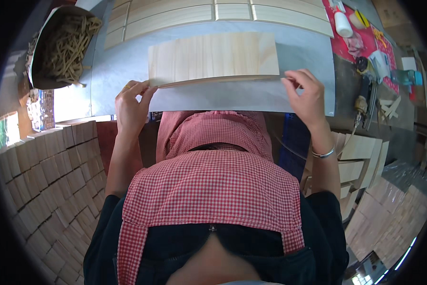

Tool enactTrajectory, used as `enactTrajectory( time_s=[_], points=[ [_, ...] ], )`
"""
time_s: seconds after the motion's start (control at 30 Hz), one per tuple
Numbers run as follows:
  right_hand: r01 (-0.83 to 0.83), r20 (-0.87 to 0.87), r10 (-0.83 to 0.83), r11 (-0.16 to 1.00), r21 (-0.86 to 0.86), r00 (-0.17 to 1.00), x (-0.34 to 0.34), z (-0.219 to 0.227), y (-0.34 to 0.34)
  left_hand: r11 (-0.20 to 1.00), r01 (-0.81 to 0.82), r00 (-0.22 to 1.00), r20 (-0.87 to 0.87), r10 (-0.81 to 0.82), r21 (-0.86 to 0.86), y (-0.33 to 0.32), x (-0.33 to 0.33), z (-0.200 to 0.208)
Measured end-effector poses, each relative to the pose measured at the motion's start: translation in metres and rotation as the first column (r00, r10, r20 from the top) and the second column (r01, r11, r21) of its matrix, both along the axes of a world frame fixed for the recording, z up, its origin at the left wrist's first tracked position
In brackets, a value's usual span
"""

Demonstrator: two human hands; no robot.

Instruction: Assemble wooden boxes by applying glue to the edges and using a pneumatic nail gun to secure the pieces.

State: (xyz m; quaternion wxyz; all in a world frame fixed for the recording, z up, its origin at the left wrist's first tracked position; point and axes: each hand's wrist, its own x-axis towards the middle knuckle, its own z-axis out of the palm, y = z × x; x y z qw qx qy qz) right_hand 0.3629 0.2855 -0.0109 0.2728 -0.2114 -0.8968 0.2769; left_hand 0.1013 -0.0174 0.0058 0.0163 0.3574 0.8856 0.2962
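Head view: a pale wooden board [213, 57] lies on the grey-white bench [218, 100], in front of the person, with its long near edge facing the body. At this board's near left corner is the left hand [132, 103], thumb and forefinger touching it; the fingers stand slightly apart at the tips, but I cannot tell whether they grip the wood. The right hand [307, 95] is just beside the near right corner, apart from the board, its fingers loosely curled with the thumb close to the forefinger; I cannot tell whether anything thin is between them. A bracelet [324, 154] circles the right wrist.

Beyond the board, long wooden panels [170, 15] lie across the far side of the bench. To the left, an open box [32, 71] holds a heap of tan strips [68, 50]. To the right, a white bottle [343, 25] stands on a red cloth [338, 45]. Wooden blocks [56, 175] are piled at the lower left, beside the person's red checked apron [213, 187].
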Motion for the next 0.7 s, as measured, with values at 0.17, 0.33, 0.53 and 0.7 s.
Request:
enactTrajectory(
  time_s=[0.17, 0.33, 0.53, 0.7],
  points=[
    [0.012, 0.018, -0.012, 1.0, 0.009, 1.0, -0.01, -0.001, -0.012, 0.999, -0.009, 1.0, 0.02, 0.009, -0.033, -0.004, 0.001, 0.005],
    [-0.007, 0.055, 0.004, 0.999, 0.05, 0.998, -0.013, -0.003, -0.005, 0.999, -0.001, 1.0, 0.023, 0.002, -0.054, -0.002, -0.001, 0.005],
    [-0.072, 0.048, 0.073, 0.997, -0.008, 0.996, -0.014, -0.003, 0.003, 0.996, 0.03, 1.0, 0.012, -0.029, -0.089, -0.006, -0.004, 0.004],
    [-0.098, 0.101, 0.104, 0.993, -0.058, 0.989, -0.006, -0.005, 0.009, 0.956, 0.027, 0.999, -0.014, -0.033, -0.293, 0.002, -0.005, 0.022]
  ],
)
